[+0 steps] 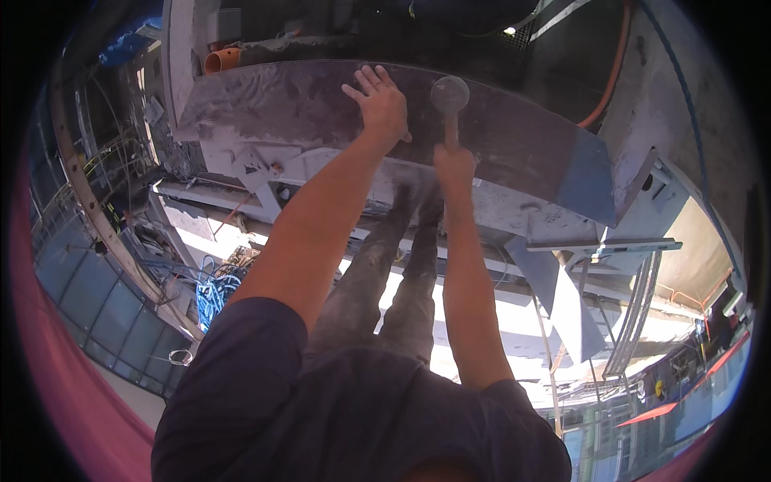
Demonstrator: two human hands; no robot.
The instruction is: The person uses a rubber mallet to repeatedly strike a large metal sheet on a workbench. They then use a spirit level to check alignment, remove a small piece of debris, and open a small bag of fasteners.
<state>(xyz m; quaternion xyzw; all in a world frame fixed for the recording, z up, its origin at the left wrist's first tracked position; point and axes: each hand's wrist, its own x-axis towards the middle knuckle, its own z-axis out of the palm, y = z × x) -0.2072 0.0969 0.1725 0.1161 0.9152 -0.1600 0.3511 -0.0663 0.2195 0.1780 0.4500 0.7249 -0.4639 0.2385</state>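
My left hand (382, 106) lies with spread fingers on a long, dusty, dark reddish-brown slab (277, 103). To its right, my right hand (455, 170) is wrapped round the wooden handle of a mallet (450, 95). The round grey mallet head shows over the slab, pointing away from me. Whether it touches the surface I cannot tell. Toward the right end, the slab looks bluish and less dusty.
Beyond the slab is a dark recess with an orange pipe (222, 60) at its left. An orange hose (608, 100) runs at the right. Blue rope (215, 292) is bundled lower left. A metal trestle (634, 309) stands at the right, near a pale sheet (572, 309).
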